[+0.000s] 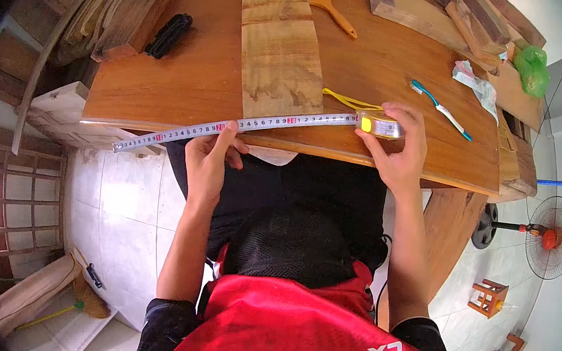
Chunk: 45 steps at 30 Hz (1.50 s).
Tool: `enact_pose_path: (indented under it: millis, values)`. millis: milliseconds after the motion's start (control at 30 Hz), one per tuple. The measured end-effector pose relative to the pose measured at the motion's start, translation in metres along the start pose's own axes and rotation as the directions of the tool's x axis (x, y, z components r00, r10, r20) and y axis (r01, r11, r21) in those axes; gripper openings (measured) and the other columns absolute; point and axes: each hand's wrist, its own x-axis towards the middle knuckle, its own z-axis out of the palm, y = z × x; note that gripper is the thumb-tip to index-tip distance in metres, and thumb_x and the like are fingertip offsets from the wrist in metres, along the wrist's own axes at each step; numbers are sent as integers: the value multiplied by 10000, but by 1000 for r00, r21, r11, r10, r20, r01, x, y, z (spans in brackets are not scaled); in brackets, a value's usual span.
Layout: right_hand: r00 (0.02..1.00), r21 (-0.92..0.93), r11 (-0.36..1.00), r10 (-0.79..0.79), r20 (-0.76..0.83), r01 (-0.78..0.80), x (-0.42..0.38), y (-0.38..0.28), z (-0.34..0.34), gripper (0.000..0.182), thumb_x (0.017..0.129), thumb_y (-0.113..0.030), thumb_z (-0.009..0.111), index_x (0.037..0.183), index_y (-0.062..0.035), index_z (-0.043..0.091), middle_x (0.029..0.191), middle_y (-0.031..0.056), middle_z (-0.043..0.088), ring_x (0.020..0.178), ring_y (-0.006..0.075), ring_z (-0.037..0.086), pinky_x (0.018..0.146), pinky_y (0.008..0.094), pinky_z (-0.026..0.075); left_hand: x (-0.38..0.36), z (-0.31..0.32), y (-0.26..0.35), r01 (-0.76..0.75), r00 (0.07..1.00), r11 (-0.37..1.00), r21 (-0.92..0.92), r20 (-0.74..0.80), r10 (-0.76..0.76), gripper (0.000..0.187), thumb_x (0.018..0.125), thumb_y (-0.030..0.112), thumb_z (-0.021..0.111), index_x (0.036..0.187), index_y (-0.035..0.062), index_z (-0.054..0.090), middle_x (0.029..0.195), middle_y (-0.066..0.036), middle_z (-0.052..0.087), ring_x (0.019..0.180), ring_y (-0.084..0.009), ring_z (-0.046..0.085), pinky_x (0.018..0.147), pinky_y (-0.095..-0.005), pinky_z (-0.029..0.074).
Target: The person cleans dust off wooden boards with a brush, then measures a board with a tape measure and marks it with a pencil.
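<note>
My right hand grips the case of a tape measure, clear with a yellow button and a yellow wrist strap. Its white blade is drawn out to the left along the near edge of the table, with the free end past the table's left corner. My left hand is closed on the blade, thumb on top just past the red 20 mark. Right behind the blade lies a flat wooden board, stretching away across the table, its near end close to the blade.
On the wooden table lie a paintbrush, a toothbrush, a black brush-like object and a crumpled wrapper. Wood pieces and a green bag sit back right; stacked planks stand left. A fan stands right.
</note>
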Motion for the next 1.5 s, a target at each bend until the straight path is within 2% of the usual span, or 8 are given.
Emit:
enact_pose_path:
  millis: [367, 433, 567, 733, 1000, 1100, 1300, 1500]
  values:
    - [975, 32, 992, -126, 183, 122, 44, -21, -61, 500, 668, -25, 901, 1053, -33, 582, 1068, 156, 648, 984, 299, 648, 855, 392, 533, -48, -9, 15, -45, 946, 984, 171, 322, -13, 298, 944, 252, 685, 838, -24, 722, 708, -89, 696, 563, -128, 601, 548, -265, 473]
    - [945, -9, 979, -192, 266, 201, 67, -35, -84, 501, 670, -15, 894, 1055, -36, 574, 1075, 159, 649, 988, 306, 647, 859, 404, 533, -68, -18, 28, -502, 830, 826, 254, 408, 379, 134, 891, 136, 699, 881, 5, 721, 690, -88, 677, 592, -184, 629, 587, -290, 506]
    - [833, -107, 914, -303, 464, 392, 117, -76, -117, 506, 676, -15, 881, 1060, -55, 554, 1104, 169, 648, 990, 333, 645, 859, 417, 535, -76, -31, 59, -785, 563, 405, 468, 266, 783, 253, 745, 84, 785, 981, 49, 701, 922, -111, 706, 848, -308, 653, 761, -388, 519]
    - [716, -196, 809, -342, 609, 554, 176, -123, -139, 480, 706, -43, 862, 1040, -66, 519, 1189, 210, 644, 1023, 377, 651, 843, 437, 541, -48, -35, 61, -631, 658, 424, 649, 158, 737, 265, 779, 95, 769, 1030, 63, 690, 1000, -99, 700, 928, -315, 637, 840, -422, 492]
    - [587, -329, 645, -232, 776, 689, 231, -161, -152, 397, 692, 13, 775, 958, -41, 484, 1187, 189, 669, 982, 382, 646, 813, 394, 522, -43, -31, 21, -657, 750, 628, 418, 271, 603, 133, 866, 103, 703, 986, 47, 703, 826, -96, 708, 752, -285, 667, 707, -368, 515]
    - [637, -450, 707, -1, 771, 545, 235, -177, -153, 384, 693, 20, 754, 1010, -24, 543, 1084, 154, 672, 935, 366, 639, 792, 392, 518, -37, -27, 9, -664, 745, 645, 380, 258, 615, 102, 872, 106, 701, 956, 49, 712, 790, -105, 696, 734, -290, 659, 661, -376, 505]
    - [540, -357, 762, 12, 842, 540, 212, -154, -146, 370, 691, 28, 726, 1035, -19, 597, 995, 148, 649, 899, 354, 633, 777, 402, 515, -19, -54, 33, -617, 787, 711, 337, 293, 543, 139, 875, 100, 714, 1002, 43, 716, 849, -124, 712, 738, -290, 681, 682, -370, 528]
    - [559, -312, 912, 117, 821, 267, 137, -71, -138, 333, 737, 4, 751, 1047, -24, 635, 1020, 132, 666, 960, 317, 653, 855, 380, 521, -16, -71, 38, -605, 782, 667, 435, 482, 394, 107, 870, 137, 727, 949, 65, 732, 835, -132, 722, 720, -294, 697, 676, -364, 542]
